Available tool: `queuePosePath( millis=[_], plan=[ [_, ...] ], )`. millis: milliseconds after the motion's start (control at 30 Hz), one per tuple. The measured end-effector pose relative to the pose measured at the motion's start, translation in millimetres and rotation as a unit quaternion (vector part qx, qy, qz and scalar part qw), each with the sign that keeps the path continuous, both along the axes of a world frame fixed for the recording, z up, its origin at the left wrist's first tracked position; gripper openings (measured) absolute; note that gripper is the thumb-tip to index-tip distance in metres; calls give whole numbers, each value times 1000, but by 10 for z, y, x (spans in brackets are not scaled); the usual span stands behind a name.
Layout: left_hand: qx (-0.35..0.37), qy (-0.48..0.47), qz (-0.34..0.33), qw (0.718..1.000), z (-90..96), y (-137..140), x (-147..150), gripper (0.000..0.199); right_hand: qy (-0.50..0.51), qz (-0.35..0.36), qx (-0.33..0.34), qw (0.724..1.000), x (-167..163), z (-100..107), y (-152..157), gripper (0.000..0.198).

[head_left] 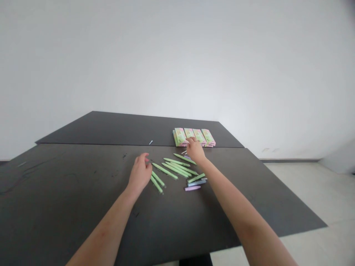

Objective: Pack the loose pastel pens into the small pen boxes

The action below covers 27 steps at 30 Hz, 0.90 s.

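Note:
Several light green pens point(177, 168) lie loosely fanned out on the dark table. My left hand point(141, 171) is beside the left end of this group, over the tips of two green pens point(157, 181); its fingers are curved, with a gap between thumb and forefinger. Further forward, my right hand point(195, 150) reaches to the front of a row of small green and pink boxes point(208, 137), its fingers stretched out and partly covering them. I cannot tell whether the fingertips touch a box. Under my right forearm lie a blue pen point(196, 183) and a purple pen point(192, 188).
A small white stick-like piece point(151, 142) lies near the seam between the two table sections. Dark marks and specks show on the tabletop point(69, 177). Behind the table stands a plain pale wall point(166, 59); pale floor point(299, 184) shows at the right.

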State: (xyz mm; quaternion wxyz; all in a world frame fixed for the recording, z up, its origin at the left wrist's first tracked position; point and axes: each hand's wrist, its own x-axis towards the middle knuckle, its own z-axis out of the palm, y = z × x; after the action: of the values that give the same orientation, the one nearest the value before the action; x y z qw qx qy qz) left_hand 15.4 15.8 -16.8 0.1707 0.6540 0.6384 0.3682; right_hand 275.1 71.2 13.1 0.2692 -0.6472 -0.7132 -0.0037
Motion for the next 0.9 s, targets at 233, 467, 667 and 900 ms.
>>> queuePosePath(
  millis=[233, 467, 667, 900],
  plan=[
    [-53, 169, 4, 984, 31, -26, -34, 45, 46, -75, -55, 995, 663, 1, -365, 42],
    [-37, 197, -44, 979, -113, -2, -8, 40, 56, -124, -118, 984, 946, -268, -575, 45],
    [-10, 161, -91, 983, -162, 23, 19, 40, 48, -84, -141, 985, 866, -367, -611, 29],
    [-3, 111, -128, 985, -191, 17, 63, 38, 49, -49, -134, 989, 723, -441, -586, 31]
  ],
)
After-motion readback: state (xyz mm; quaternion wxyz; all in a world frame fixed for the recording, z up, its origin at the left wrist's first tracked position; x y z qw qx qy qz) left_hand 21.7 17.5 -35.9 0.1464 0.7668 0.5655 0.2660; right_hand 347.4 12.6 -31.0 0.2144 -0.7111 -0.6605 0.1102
